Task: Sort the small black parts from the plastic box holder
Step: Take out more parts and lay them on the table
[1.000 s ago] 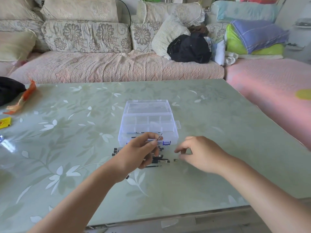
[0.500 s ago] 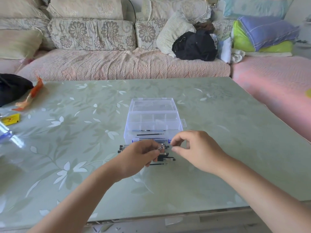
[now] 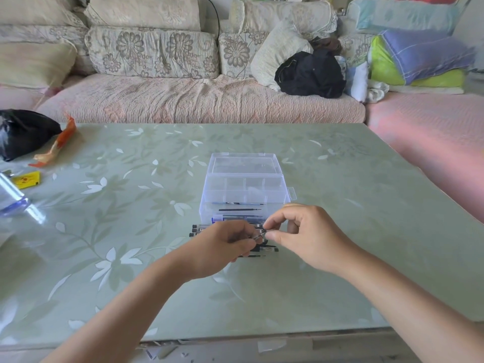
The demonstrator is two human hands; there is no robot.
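1. Head view: a pale green, leaf-patterned table (image 3: 340,231) carries the clear plastic box (image 3: 243,176) near its middle, lid folded back. Thin black parts (image 3: 264,248) lie on the table just in front of it, with more in its near compartment.
2. Above them, the left hand (image 3: 222,247) and right hand (image 3: 309,237) both pinch one small slim part (image 3: 260,234) between their fingertips.
3. Behind the table, a floral sofa (image 3: 183,100) holds cushions and a black garment (image 3: 309,74).
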